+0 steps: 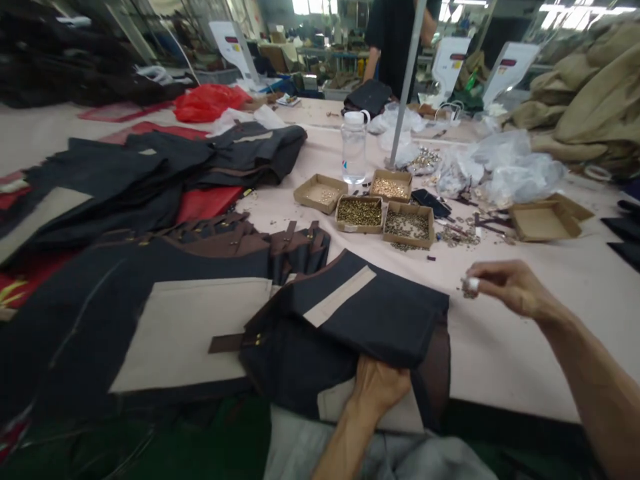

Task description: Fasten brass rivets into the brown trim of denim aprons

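Note:
A dark cloth piece [385,310], with a beige strip and brown edging, lies folded at the table's front edge. My left hand [380,387] is closed on its fold from below, fingertips hidden under the cloth. To the right, my right hand [515,290] is held in a pinch, with something white around the thumb tip. A small cluster of metal pieces [469,288] shows at those fingertips; what exactly is pinched is too small to make out. A brown tab [225,343] with brass-coloured studs sticks out on the left of the cloth.
Beyond the cloth stand cardboard trays of small metal parts [359,213], a water bottle [354,150] and a metal pole [407,83]. Dark cloth pieces [200,160] are stacked left. Plastic bags [505,167] and another cardboard tray [545,220] lie right. A person [393,47] stands behind.

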Tool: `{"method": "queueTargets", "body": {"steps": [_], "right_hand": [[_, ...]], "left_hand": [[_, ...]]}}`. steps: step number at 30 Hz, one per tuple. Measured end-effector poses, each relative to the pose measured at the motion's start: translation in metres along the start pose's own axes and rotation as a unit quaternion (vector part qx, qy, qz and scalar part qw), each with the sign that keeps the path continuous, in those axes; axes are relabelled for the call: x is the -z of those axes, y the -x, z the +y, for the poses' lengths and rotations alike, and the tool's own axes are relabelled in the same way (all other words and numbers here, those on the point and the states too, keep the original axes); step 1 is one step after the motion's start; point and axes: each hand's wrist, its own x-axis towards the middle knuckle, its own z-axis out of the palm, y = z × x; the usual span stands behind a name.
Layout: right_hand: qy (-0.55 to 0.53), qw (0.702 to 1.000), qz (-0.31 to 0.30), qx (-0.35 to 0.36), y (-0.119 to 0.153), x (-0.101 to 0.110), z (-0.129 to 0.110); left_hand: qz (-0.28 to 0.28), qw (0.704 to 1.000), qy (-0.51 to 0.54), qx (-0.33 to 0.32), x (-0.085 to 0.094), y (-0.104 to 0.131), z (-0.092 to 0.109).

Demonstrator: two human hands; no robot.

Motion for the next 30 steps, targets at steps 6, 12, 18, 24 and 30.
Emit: {"method": "queueTargets", "body": {"steps": [6,12,18,24,30], "right_hand": [[0.003,0.999,-0.012,0.052,0.07,-0.127,-0.006],[0.069,0.987,0.148,-0.014,0.056,-0.157,0.029],[0.156,0.981,0.112,0.003,0.051,-0.156,0.029],[0.199,0.976,0.088,0.0,0.04,-0.148,0.022],[0.227,0.972,0.061,-0.017,0.022,-0.137,0.024]], "left_hand": [[0.041,0.998,-0.031,-0.025,0.011,0.0,0.018],[0.074,0.997,-0.035,-0.003,0.039,-0.013,0.054],[0.035,0.994,0.1,0.011,0.051,-0.061,0.064],[-0.01,1.0,0.029,-0.001,0.047,-0.097,0.046],[-0.066,0.992,-0.08,-0.078,0.043,-0.101,0.038]]}}
